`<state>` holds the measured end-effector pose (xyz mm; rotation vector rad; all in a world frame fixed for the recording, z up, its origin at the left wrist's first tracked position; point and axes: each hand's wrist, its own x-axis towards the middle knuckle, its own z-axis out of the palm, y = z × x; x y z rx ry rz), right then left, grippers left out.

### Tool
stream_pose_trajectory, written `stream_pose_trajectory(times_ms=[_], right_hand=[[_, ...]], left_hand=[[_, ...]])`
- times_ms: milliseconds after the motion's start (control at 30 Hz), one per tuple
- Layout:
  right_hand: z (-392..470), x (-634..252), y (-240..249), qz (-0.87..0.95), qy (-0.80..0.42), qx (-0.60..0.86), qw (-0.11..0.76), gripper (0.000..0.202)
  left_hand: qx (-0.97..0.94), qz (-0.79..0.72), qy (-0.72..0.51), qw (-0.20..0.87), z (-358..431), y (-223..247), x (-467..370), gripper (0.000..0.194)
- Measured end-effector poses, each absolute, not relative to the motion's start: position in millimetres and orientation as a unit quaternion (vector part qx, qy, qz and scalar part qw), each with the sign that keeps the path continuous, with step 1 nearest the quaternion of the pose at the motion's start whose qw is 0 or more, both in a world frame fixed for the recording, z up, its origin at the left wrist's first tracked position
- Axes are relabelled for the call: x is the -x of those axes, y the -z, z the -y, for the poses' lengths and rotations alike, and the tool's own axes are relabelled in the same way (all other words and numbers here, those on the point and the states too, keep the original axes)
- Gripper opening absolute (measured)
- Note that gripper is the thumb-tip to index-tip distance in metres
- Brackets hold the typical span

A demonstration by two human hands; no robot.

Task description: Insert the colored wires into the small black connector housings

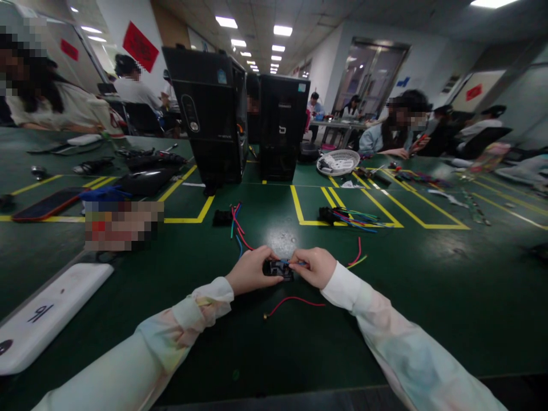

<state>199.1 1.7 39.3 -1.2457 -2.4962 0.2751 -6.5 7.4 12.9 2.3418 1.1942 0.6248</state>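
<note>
At the middle of the green table, my left hand (pixel 252 271) is closed round the left side of a small black plastic part (pixel 280 275), perhaps a housing or socket. My right hand (pixel 314 267) pinches a blue wire (pixel 302 264) at that part's upper right. Whether the wire's end sits inside the part is too small to tell. Just below lies a loose red wire (pixel 295 298) with a brass-coloured end. Beyond my left hand is a black part (pixel 222 217) with red, green and blue wires. A short red wire (pixel 359 248) lies beyond my right hand.
A black part with a bundle of coloured wires (pixel 355 217) lies inside yellow tape lines. Two black computer towers (pixel 209 114) stand at the back, beside a white basket (pixel 338 162). A white case (pixel 51 314) lies at left. Other people sit around the room.
</note>
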Motion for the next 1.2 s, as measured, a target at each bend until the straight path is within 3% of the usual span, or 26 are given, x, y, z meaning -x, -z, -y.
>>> stream_pose_trajectory(times_ms=[300,533,933,1200], right_hand=[[-4.0,-202.1,-34.9,0.885,-0.053,0.438,0.151,0.014],[-3.5,-202.1,-31.6,0.891,-0.043,0.427,0.148,0.013],[-9.4,-199.4,-28.4,0.878,-0.064,0.425,0.211,0.013],[-3.9,-202.6,-34.3,0.906,-0.065,0.369,0.197,0.012]], left_hand=[[-0.855,-0.41,-0.244,0.201,-8.5,-9.7,7.5,0.044],[-0.862,-0.413,-0.231,0.182,-5.2,-9.9,9.0,0.04],[-0.865,-0.394,-0.241,0.197,-6.6,-10.8,10.8,0.038],[-0.882,-0.382,-0.213,0.174,-8.1,-10.4,11.2,0.042]])
